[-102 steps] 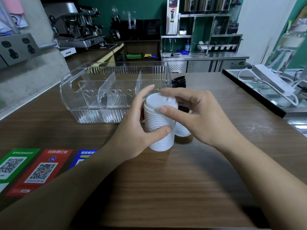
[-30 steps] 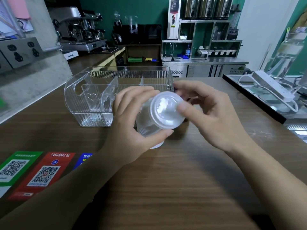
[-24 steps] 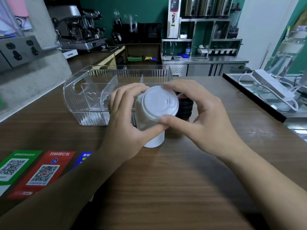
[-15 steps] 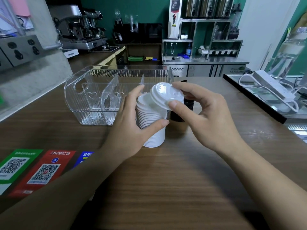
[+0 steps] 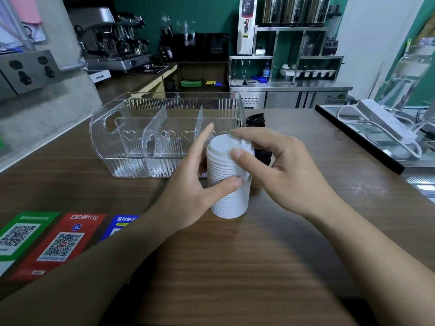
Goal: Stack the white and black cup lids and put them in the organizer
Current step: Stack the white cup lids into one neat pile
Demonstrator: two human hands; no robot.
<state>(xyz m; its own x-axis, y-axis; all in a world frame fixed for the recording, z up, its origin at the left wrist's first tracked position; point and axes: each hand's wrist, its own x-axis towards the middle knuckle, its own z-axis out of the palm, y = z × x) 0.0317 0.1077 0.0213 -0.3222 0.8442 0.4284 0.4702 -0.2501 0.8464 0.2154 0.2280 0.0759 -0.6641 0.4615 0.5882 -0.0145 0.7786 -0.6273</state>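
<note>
On the near left of the counter, the red sticker (image 5: 63, 241) reads "扫码领红包" above a QR code. The blue sticker (image 5: 122, 223) beside it reads "推荐使用". The green sticker's (image 5: 21, 234) print is too small to read.

A brown wood-grain desk (image 5: 235, 267) fills the foreground, with a grey concrete wall (image 5: 58, 95) bearing a metal socket plate (image 5: 26, 71) at its left. Behind, a dark green back wall (image 5: 211, 15) backs a silver espresso machine (image 5: 113, 41) and a stainless steel shelving counter (image 5: 289, 83).

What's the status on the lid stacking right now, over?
Left hand gripping white lid stack on the counter. Right hand fingers pressing on the top lid. Organizer empty behind. Black lids waiting beside it.
</note>
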